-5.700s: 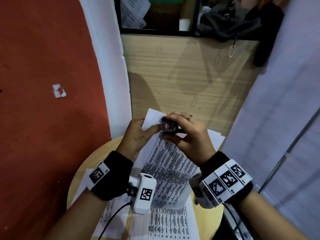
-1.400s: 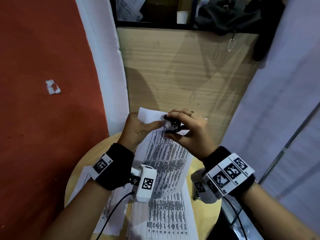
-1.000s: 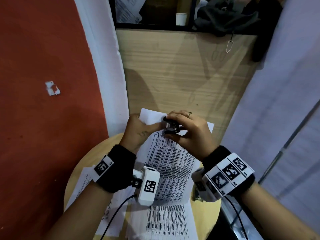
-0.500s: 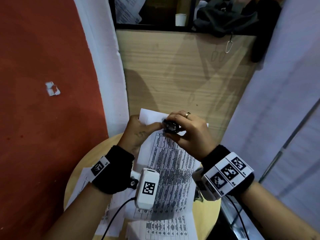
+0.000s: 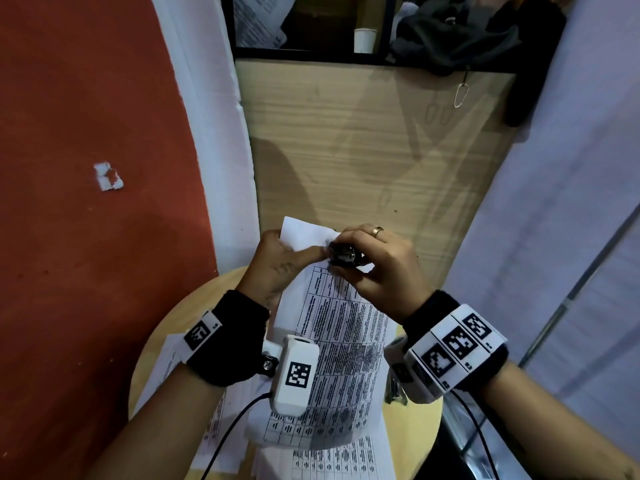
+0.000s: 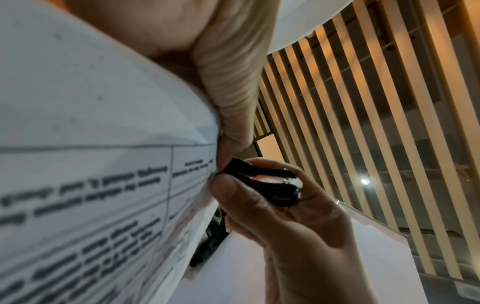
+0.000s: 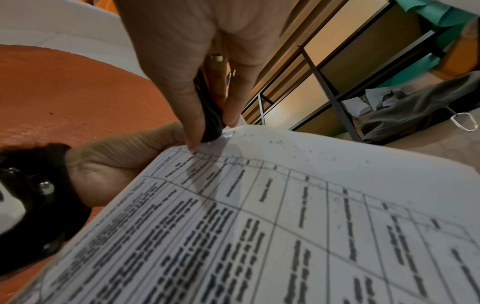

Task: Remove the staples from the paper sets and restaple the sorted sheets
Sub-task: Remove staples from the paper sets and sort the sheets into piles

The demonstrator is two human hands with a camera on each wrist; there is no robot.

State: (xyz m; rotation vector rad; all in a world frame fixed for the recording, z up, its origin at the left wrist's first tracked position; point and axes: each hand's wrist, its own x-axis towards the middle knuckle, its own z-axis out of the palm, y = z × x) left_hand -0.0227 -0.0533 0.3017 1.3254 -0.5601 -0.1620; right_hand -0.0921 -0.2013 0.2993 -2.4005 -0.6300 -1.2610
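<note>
I hold a printed paper set [image 5: 343, 341] up over a round wooden table [image 5: 419, 431]. My left hand [image 5: 298, 256] pinches its top left corner, thumb on the front of the sheet. My right hand [image 5: 343, 258] grips a small black staple remover [image 5: 346, 259] between thumb and fingers, with its tip at the same corner next to the left thumb. In the left wrist view the staple remover [image 6: 259, 183] touches the edge of the paper set [image 6: 91, 164]. The right wrist view shows the staple remover [image 7: 211, 117] pressed onto the corner of the paper set [image 7: 285, 226]. The staple itself is hidden.
More printed sheets [image 5: 332, 460] lie on the table under the held set and to the left [image 5: 166, 372]. A small dark metal object [image 5: 393, 389] sits by my right wrist. A wooden cabinet panel [image 5: 363, 150] stands ahead, with a red wall [image 5: 86, 237] to the left.
Both hands stay at the top corner with the staple remover there. The lower edge of the held set has lifted a little off the sheets on the table.
</note>
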